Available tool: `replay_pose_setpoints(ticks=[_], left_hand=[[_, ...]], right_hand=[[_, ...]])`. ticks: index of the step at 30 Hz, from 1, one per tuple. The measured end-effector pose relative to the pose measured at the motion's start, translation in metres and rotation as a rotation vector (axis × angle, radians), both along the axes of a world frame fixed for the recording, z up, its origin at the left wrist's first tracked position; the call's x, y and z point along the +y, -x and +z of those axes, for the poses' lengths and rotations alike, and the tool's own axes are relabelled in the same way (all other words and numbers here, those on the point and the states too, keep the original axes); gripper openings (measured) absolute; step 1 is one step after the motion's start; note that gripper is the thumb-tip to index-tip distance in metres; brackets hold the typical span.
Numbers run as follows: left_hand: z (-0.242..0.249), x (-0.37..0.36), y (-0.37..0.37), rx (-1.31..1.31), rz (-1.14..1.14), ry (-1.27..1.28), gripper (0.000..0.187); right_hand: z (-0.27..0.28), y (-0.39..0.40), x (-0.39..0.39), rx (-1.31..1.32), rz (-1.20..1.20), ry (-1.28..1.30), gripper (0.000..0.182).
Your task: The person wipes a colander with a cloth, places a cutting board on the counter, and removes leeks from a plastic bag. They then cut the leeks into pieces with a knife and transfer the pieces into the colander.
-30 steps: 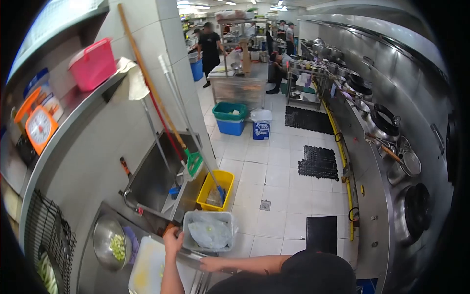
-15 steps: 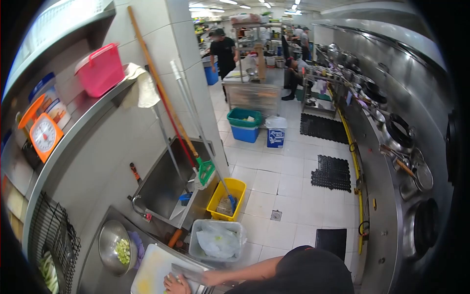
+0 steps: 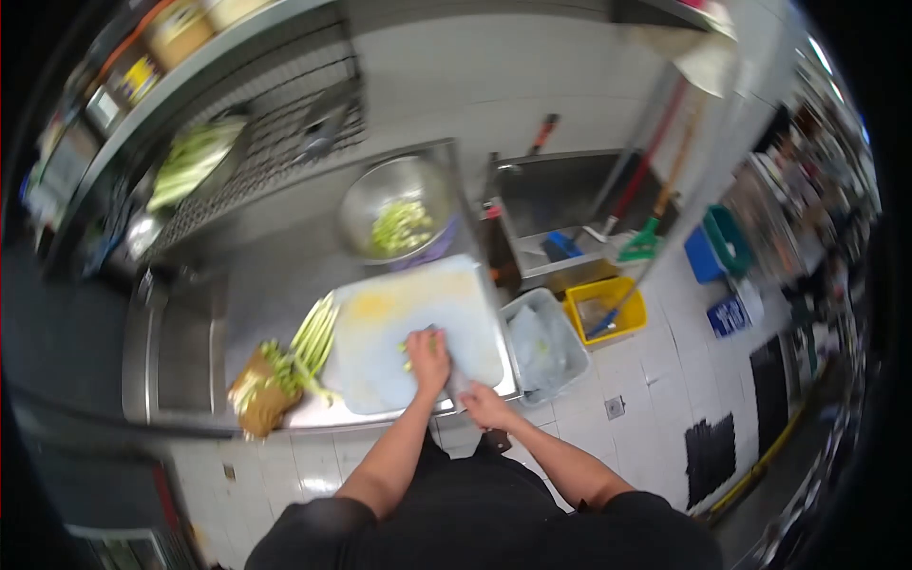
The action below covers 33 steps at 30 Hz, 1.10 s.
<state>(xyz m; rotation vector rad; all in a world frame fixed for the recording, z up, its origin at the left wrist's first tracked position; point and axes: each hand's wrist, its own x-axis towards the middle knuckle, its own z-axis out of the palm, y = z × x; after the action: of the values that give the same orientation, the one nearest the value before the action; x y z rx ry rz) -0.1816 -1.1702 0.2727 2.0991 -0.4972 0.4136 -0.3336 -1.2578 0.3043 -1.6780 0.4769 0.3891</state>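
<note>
Knife (image 3: 459, 382) by the worktop's (image 3: 275, 290) front edge
Right grip (image 3: 487, 407) clasps it; left grip (image 3: 429, 361) (closure unclear) covers green pieces (image 3: 407, 365), likely light, slippery, best pinned from above.

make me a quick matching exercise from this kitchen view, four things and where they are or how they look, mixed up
Things:
1. knife
2. metal bowl
3. cutting board
4. yellow tub

Places and states:
A. white, with a yellow stain
B. has a blue brush head inside
C. held in the person's right hand
D. contains chopped green pieces

Pairs: 1-C, 2-D, 3-A, 4-B
</note>
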Motion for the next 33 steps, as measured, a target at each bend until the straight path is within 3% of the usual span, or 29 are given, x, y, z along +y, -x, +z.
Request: replay_pose_setpoints(ticks=[3,5,9,11,13,15,17,18,19,21,23,24,26,30,33], left_hand=[[0.017,-0.006,-0.003,0.004,-0.005,0.039,0.014],[0.038,-0.011,-0.017,-0.031,-0.113,0.096,0.013],[0.126,-0.036,-0.092,-0.318,-0.228,0.13,0.015],[0.154,-0.054,-0.144,-0.272,-0.24,0.117,0.023],[0.17,-0.066,-0.194,-0.131,-0.289,0.052,0.031],[0.183,-0.066,-0.224,-0.068,-0.229,-0.247,0.034],[0.186,-0.057,-0.234,-0.052,-0.214,-0.265,0.034],[0.187,-0.052,-0.239,-0.04,-0.181,-0.286,0.035],[0.182,-0.042,-0.242,-0.051,-0.295,-0.221,0.034],[0.175,-0.008,-0.221,0.307,-0.701,-0.211,0.036],[0.124,0.024,-0.176,0.392,-0.787,-0.397,0.044],[0.11,0.046,-0.143,0.275,-0.779,-0.594,0.051],[0.085,0.078,-0.093,0.306,-0.77,-0.745,0.062],[0.047,0.097,-0.051,0.349,-0.745,-0.493,0.061],[0.031,0.095,-0.045,0.379,-0.693,-0.251,0.046]], right_hand=[[0.029,-0.001,0.001,0.006,-0.007,-0.065,0.026],[0.039,-0.008,0.007,-0.008,-0.136,-0.059,0.025],[0.096,-0.062,0.006,-0.277,-0.255,0.022,0.022],[0.135,-0.094,0.004,-0.311,-0.326,0.024,0.022],[0.158,-0.112,0.004,-0.228,-0.398,-0.053,0.021],[0.167,-0.112,0.01,-0.154,-0.47,-0.128,0.022],[0.142,-0.091,0.016,-0.187,-0.464,-0.026,0.023],[0.128,-0.076,0.02,-0.223,-0.441,0.072,0.024],[0.116,-0.058,0.025,-0.192,-0.454,0.055,0.025],[0.086,-0.019,0.039,-0.105,-0.507,0.028,0.025],[0.057,0.011,0.058,-0.04,-0.553,0.021,0.025],[0.048,0.022,0.068,0.001,-0.598,-0.045,0.026],[0.032,0.031,0.087,0.041,-0.637,-0.127,0.027],[0.03,0.011,0.128,0.099,-0.571,-0.1,0.028],[0.03,-0.002,0.14,0.084,-0.569,-0.128,0.029]])
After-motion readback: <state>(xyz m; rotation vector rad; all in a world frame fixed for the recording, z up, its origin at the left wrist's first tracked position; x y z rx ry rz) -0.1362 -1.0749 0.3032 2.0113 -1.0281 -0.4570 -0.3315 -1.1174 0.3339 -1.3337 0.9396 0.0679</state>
